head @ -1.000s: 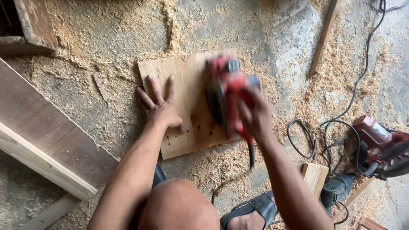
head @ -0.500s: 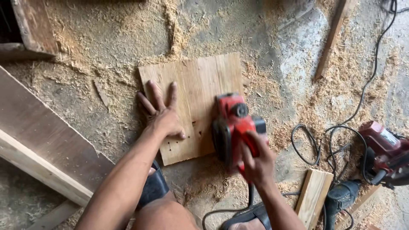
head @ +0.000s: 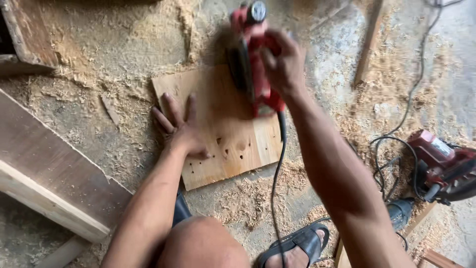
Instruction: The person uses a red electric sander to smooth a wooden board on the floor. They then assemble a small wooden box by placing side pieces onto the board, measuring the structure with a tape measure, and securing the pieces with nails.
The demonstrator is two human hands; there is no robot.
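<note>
Right hand grips the heavy-looking red planer by its top handle at the board's far edge; left hand, flat and open, pins that thin, stiff board.

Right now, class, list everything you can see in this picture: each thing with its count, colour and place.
board: one, light brown with small holes, flat on the floor, centre
planer: one, red and black, at the board's far edge
cord: one, black, trailing from the planer towards the viewer
second tool: one, red and black, on the floor at right
cables: black, looped beside the second tool
plank: one, dark brown, lying slantwise at left
strip: one, thin wood, upper right
sawdust: pale, spread over the floor
sandal: one, black, bottom centre
left hand: pressed flat on the board
right hand: gripping the planer
</note>
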